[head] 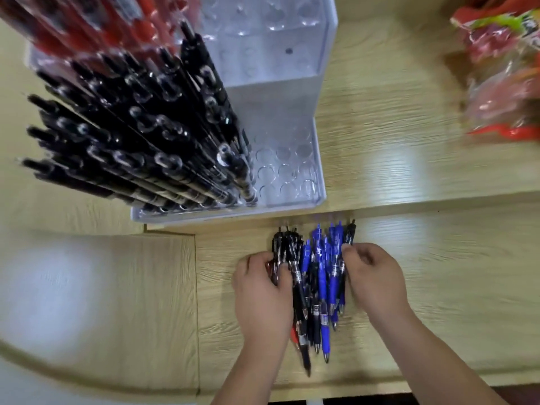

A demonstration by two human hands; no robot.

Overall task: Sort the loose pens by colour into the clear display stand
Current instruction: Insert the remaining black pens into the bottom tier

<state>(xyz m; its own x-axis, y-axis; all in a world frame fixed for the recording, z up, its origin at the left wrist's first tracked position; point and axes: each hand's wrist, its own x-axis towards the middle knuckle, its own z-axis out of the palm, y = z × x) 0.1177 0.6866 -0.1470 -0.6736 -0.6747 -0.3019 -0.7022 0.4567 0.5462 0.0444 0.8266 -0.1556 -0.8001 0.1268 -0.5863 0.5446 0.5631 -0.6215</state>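
Your left hand (pixel 263 290) curls its fingers (pixel 285 276) round black pens (pixel 292 249), your right hand (pixel 374 276) pinches blue pens (pixel 321 276), all lying lengthwise toward the stand (pixel 277 112) just beyond.

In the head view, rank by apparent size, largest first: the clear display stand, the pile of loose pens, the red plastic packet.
1. The clear display stand, by far, though nearest the camera.
2 or 3. The pile of loose pens and the red plastic packet look alike; the frame edge cuts the packet, so no ranking.
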